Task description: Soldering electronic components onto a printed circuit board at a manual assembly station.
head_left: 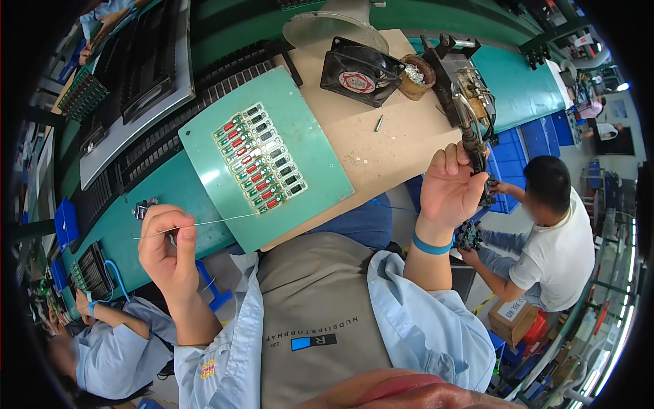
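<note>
The green plate (310,150) is reaching the counter's (177,191) near edge, leaving brown board (392,140) bare rightward. Circuit boards (253,167) are lying between the left hand (169,249), pinching wire (225,220), and the right hand (446,191), gripping a soldering iron (477,161).

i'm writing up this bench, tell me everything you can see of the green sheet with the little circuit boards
The green sheet is flat, smooth and four-cornered, perhaps plastic, with a bright glare on its left part. It lies askew, its right side over a brown board. A slanting row of small circuit boards with red and black parts sits across its middle. A thin wire from the left hand reaches the row's near end; whether it touches the sheet is unclear.
</note>
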Demonstrator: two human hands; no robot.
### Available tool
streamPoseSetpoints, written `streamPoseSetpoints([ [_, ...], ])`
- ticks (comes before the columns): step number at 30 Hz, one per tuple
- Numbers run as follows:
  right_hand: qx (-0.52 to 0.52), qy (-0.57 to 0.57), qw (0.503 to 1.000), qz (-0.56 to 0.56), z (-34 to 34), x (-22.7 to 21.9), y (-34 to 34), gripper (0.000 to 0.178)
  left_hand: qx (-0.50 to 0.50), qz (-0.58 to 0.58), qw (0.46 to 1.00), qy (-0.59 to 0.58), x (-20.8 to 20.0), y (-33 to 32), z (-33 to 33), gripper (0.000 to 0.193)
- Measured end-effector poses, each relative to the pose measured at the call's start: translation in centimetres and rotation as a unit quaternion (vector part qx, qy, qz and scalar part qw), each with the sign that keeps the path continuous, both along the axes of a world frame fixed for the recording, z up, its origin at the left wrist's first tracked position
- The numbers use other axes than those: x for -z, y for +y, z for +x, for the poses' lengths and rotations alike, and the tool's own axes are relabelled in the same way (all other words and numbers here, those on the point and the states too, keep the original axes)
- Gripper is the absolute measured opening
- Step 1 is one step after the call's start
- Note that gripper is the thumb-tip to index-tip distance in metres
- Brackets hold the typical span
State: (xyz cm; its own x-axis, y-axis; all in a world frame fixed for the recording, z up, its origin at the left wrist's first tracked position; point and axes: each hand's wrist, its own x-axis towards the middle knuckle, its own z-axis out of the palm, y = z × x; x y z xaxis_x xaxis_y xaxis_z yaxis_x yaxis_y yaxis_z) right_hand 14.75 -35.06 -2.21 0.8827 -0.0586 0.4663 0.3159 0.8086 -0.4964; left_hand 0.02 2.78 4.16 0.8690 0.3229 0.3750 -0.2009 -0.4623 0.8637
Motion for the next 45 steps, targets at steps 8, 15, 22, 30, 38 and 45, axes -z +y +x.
streamPoseSetpoints([
  [8, -0.028, 0.002, 1.0, 0.002, 0.2, 0.6, 0.1, 0.049, -0.023, 0.045, 0.999, -0.021, -0.5, 0.3, -0.2, 0.009],
  [15, 0.076, -0.031, 0.989, -0.125, 0.6, 0.6, 1.6, 0.054, -0.046, 0.093, 0.994, -0.043, -1.5, 2.0, 1.6, 0.009],
  [22, 0.156, -0.096, 0.895, -0.407, -1.7, -2.6, 6.3, 0.048, -0.078, 0.116, 0.99, -0.034, -3.3, 3.1, 4.4, 0.01],
  [30, 0.097, -0.178, 0.789, -0.58, -1.9, -3.3, 11.1, 0.045, -0.023, 0.196, 0.979, -0.05, -2.5, 3.9, 9.4, 0.006],
  [38, 0.072, -0.198, 0.74, -0.639, -0.9, -2.6, 13.8, 0.045, 0.03, 0.278, 0.954, -0.104, -0.2, 5.9, 12.5, 0.018],
  [45, 0.047, -0.194, 0.732, -0.652, -0.2, -2.1, 14.2, 0.048, -0.034, 0.137, 0.989, -0.051, 0.3, 4.8, 13.4, 0.014],
])
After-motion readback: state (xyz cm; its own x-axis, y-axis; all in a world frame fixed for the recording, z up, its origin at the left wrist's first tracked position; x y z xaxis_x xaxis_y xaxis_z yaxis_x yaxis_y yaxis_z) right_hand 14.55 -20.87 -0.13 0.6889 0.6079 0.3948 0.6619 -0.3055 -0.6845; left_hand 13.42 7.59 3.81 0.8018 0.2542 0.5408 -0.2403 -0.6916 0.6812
